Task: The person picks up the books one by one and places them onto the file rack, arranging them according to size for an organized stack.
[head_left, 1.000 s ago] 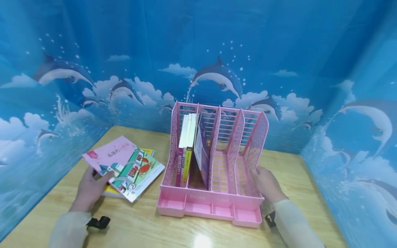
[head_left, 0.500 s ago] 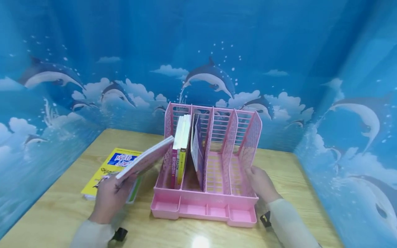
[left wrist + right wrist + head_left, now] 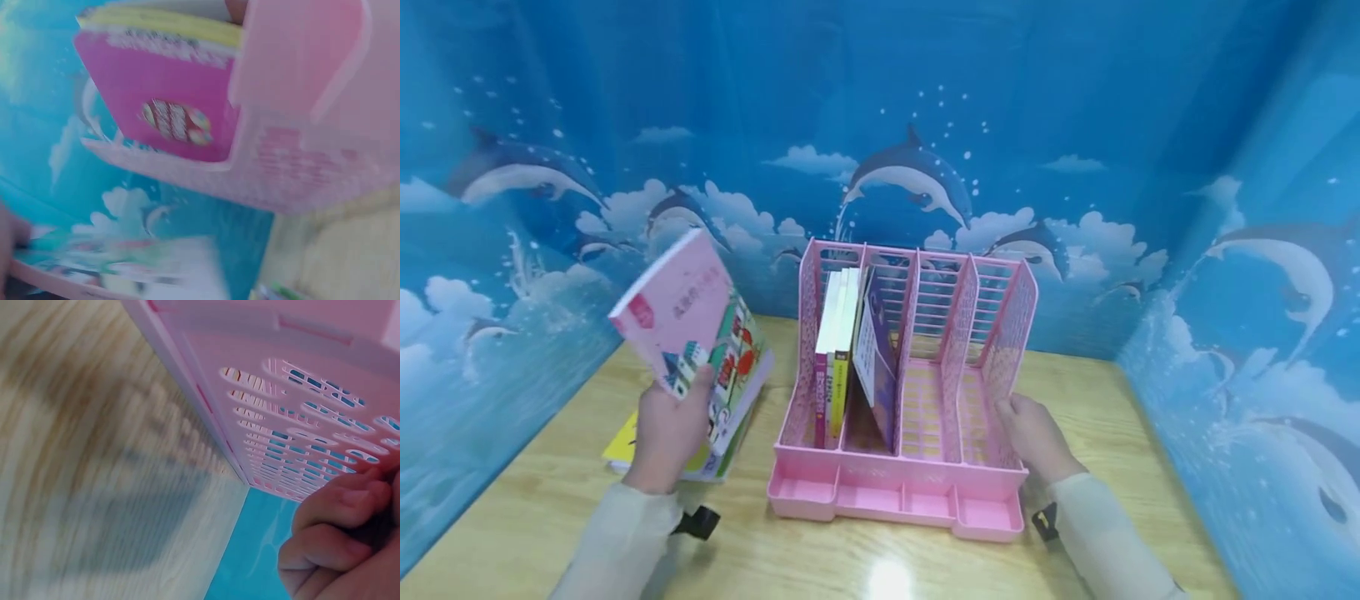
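Note:
My left hand grips a pink picture book by its near edge, thumb on the illustrated cover, and holds it tilted up over the left of the table. Low in the left wrist view, the same book shows blurred. Below it, a yellow book lies partly hidden on the table. My right hand holds the right side panel of a pink desk book rack; its curled fingers are at the perforated panel in the right wrist view. Upright books fill the rack's leftmost slot.
A purple book leans with a white-covered one in the second slot. Small open trays run along the rack's front. Blue dolphin-print curtains border the wooden table at the back and sides.
My left hand has picked up the pink book from the pile, swung it toward the rack, then turned its cover back toward the camera. My right hand stays on the rack.

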Motion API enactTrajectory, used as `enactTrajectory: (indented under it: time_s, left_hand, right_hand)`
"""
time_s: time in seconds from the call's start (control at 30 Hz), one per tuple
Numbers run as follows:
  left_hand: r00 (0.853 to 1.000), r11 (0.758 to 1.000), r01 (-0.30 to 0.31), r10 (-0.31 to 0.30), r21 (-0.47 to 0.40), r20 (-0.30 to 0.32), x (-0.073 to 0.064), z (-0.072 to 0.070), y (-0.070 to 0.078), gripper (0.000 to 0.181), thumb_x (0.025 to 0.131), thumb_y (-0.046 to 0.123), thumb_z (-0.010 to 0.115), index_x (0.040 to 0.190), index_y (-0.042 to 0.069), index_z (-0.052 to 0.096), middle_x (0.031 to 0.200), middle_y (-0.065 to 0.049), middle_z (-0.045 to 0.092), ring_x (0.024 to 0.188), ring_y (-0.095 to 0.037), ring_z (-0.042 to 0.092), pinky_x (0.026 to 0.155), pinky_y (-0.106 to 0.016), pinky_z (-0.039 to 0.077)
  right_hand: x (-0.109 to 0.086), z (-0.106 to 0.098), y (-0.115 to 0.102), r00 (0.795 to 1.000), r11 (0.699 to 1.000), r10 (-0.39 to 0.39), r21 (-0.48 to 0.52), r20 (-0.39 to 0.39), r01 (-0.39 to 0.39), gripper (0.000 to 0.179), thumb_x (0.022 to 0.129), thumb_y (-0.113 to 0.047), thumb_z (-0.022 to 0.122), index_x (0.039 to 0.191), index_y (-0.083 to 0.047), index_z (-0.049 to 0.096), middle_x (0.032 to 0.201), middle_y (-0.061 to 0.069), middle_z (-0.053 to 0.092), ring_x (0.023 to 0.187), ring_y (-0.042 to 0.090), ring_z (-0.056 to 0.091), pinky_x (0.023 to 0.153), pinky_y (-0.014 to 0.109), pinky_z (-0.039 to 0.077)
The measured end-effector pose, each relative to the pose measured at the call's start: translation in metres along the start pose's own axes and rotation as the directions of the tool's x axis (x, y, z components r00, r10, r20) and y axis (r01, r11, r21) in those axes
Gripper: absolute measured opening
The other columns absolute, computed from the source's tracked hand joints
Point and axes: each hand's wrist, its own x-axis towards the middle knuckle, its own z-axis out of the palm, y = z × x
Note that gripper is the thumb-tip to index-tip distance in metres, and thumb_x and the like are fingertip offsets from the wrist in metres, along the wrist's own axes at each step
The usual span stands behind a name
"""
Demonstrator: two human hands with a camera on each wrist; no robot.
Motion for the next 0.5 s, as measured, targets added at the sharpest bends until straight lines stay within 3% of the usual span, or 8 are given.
enactTrajectory:
  time_s: [0.07,0.13,0.2,0.27,0.37,0.43,0.47,0.5]
  left_hand:
    - [0.987,0.989,-0.052,0.03,-0.138,-0.159,-0.004,0.002,0.01,0.042,0.109,0.032,0.051,0.145,0.011,0.056,0.129,-0.018,0.069,0.099,-0.02,0.072,0.072,-0.023,0.06]
    - [0.95,0.95,-0.195,0.121,-0.245,-0.288,-0.009,0.006,0.021,0.041,0.108,0.02,0.053,0.149,0.014,0.051,0.134,-0.014,0.066,0.105,-0.013,0.069,0.079,-0.018,0.059]
    - [0.881,0.869,-0.379,0.233,-0.319,-0.412,-0.016,0.013,0.036,0.048,0.105,0.006,0.055,0.151,0.01,0.044,0.139,-0.015,0.062,0.116,-0.015,0.067,0.091,-0.022,0.057]
    - [0.803,0.762,-0.538,0.333,-0.361,-0.495,-0.025,0.023,0.052,0.053,0.1,-0.006,0.053,0.15,0.002,0.039,0.14,-0.019,0.06,0.123,-0.023,0.064,0.099,-0.029,0.056]
    - [0.717,0.636,-0.67,0.423,-0.382,-0.553,-0.04,0.041,0.078,0.055,0.091,-0.013,0.052,0.144,-0.008,0.035,0.138,-0.022,0.06,0.124,-0.029,0.063,0.101,-0.035,0.056]
    - [0.704,0.593,-0.698,0.47,-0.401,-0.532,-0.05,0.053,0.092,0.054,0.089,-0.015,0.052,0.14,-0.013,0.034,0.134,-0.025,0.061,0.121,-0.03,0.065,0.099,-0.036,0.057]
    - [0.707,0.593,-0.699,0.493,-0.398,-0.507,-0.055,0.059,0.098,0.054,0.088,-0.015,0.052,0.139,-0.014,0.036,0.132,-0.025,0.062,0.119,-0.029,0.066,0.097,-0.036,0.058]
    - [0.756,0.639,-0.647,0.468,-0.415,-0.457,-0.061,0.064,0.104,0.049,0.091,-0.011,0.054,0.139,-0.011,0.041,0.128,-0.022,0.065,0.113,-0.024,0.069,0.091,-0.032,0.06]
  right_hand:
    - [0.0,-0.001,-0.001,1.0,1.0,-0.006,0.004,-0.001,0.006,0.062,0.111,-0.046,0.034,0.145,0.003,0.053,0.125,0.023,0.069,0.106,0.035,0.069,0.095,0.058,0.054]
    - [0.0,-0.001,-0.001,1.0,1.0,-0.009,0.012,0.005,0.009,0.063,0.111,-0.047,0.033,0.147,0.003,0.051,0.129,0.024,0.067,0.111,0.037,0.068,0.098,0.06,0.053]
    - [0.0,-0.001,-0.001,1.0,1.0,-0.01,0.007,0.002,0.01,0.062,0.112,-0.045,0.033,0.148,0.003,0.05,0.131,0.025,0.066,0.112,0.038,0.068,0.097,0.06,0.053]
    - [-0.001,-0.001,-0.001,1.0,1.0,-0.009,0.013,0.002,0.009,0.06,0.112,-0.043,0.034,0.148,0.003,0.049,0.132,0.025,0.066,0.114,0.039,0.067,0.098,0.06,0.053]
    - [0.0,-0.001,0.0,1.0,1.0,-0.012,0.019,0.002,0.012,0.059,0.112,-0.041,0.034,0.148,0.003,0.05,0.132,0.025,0.066,0.115,0.04,0.066,0.099,0.06,0.053]
    - [0.0,-0.001,0.001,1.0,1.0,-0.011,0.023,-0.002,0.011,0.058,0.112,-0.04,0.034,0.147,0.003,0.051,0.131,0.024,0.066,0.115,0.04,0.066,0.099,0.06,0.053]
    - [0.0,-0.001,0.001,1.0,1.0,-0.011,0.028,-0.003,0.011,0.058,0.112,-0.04,0.034,0.147,0.003,0.051,0.131,0.024,0.066,0.114,0.04,0.067,0.099,0.06,0.053]
    - [-0.001,-0.001,0.001,1.0,0.999,-0.007,0.043,0.002,0.007,0.058,0.112,-0.04,0.034,0.147,0.003,0.051,0.131,0.024,0.066,0.114,0.04,0.066,0.098,0.06,0.053]
